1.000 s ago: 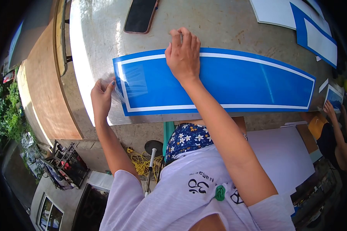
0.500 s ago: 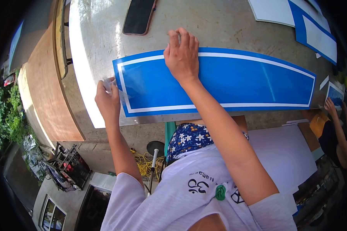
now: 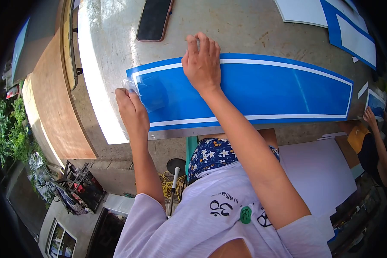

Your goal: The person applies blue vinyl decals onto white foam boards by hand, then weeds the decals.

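Observation:
On the metal table lies a long blue panel (image 3: 262, 90) with a white border line and a curved upper edge. My left hand (image 3: 133, 109) is closed at its left end, pinching a clear plastic film (image 3: 157, 99) that lifts over the corner. My right hand (image 3: 203, 64) rests on the panel's upper edge left of its middle, fingers bent and slightly apart, pressing down with nothing held in them. The fingertips reach past the edge onto the table.
A phone (image 3: 155, 19) lies on the metal table (image 3: 241, 26) beyond the panel. Blue-and-white sheets (image 3: 352, 36) sit at the far right. Another person's hand (image 3: 369, 116) is near a small picture (image 3: 375, 104). A yellow cord (image 3: 167, 185) lies on the ground.
My left hand has moved right and slightly up over the panel's left end, carrying the clear film with it. My right hand stays in the same place.

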Demonstrator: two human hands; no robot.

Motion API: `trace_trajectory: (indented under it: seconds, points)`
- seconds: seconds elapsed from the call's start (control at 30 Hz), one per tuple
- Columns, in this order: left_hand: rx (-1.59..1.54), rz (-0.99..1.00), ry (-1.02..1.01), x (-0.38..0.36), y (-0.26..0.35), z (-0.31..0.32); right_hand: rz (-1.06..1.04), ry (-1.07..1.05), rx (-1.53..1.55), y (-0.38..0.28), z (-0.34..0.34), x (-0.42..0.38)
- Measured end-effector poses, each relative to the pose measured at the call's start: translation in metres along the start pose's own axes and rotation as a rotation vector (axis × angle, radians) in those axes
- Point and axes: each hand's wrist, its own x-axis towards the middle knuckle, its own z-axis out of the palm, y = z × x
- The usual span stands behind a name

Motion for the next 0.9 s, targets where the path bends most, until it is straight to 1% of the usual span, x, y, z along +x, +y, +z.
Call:
trace_trajectory:
  seconds: [0.03,0.07,0.13,0.17,0.23,0.27,0.33,0.37,0.43,0.47,0.53,0.67,0.73,0.77,0.83,0.9]
  points:
    - [-0.067,0.044,0.002,-0.001,-0.007,0.003,-0.008,0.005,-0.004,0.000,0.000,0.000]
    - [-0.066,0.045,-0.001,-0.002,-0.012,0.005,-0.005,0.005,-0.005,0.000,0.000,-0.001]
    - [-0.014,0.154,-0.020,-0.003,-0.020,0.008,-0.009,0.005,-0.010,0.000,-0.001,-0.001]
    - [-0.013,0.155,-0.021,-0.004,-0.016,0.007,-0.008,0.005,-0.009,0.000,-0.001,-0.001]
    - [-0.133,0.057,-0.014,-0.007,-0.006,0.002,-0.010,0.011,-0.009,0.000,0.000,-0.001]
    - [-0.132,0.058,-0.014,-0.008,-0.008,0.002,-0.008,0.011,-0.008,0.000,0.000,-0.001]
    - [-0.156,-0.089,-0.082,-0.007,-0.013,0.002,-0.006,0.010,-0.003,0.000,-0.001,-0.001]
    - [-0.155,-0.088,-0.082,-0.006,-0.013,0.001,-0.005,0.010,-0.003,0.000,-0.001,-0.001]
    - [0.031,-0.187,-0.212,-0.001,-0.011,-0.002,-0.006,0.013,-0.009,0.000,0.000,-0.001]
    - [0.030,-0.187,-0.213,-0.001,-0.019,0.003,-0.007,0.013,-0.010,0.000,0.000,-0.001]
    - [0.193,0.223,0.195,-0.002,-0.040,0.018,-0.006,0.013,-0.013,0.000,0.000,-0.001]
    - [0.216,0.223,0.253,0.000,-0.038,0.016,-0.005,0.001,-0.012,0.000,-0.001,-0.001]
    - [0.062,-0.032,0.060,-0.001,-0.026,0.010,-0.005,-0.003,-0.010,0.000,-0.001,-0.001]
    - [0.063,-0.033,0.063,0.000,-0.024,0.009,-0.007,-0.003,-0.008,0.000,0.000,-0.001]
    - [-0.017,-0.100,0.025,0.002,-0.023,0.010,-0.007,0.005,-0.011,0.000,0.000,-0.001]
    - [0.004,-0.088,0.031,0.003,-0.025,0.009,-0.005,0.004,-0.013,0.001,0.001,-0.001]
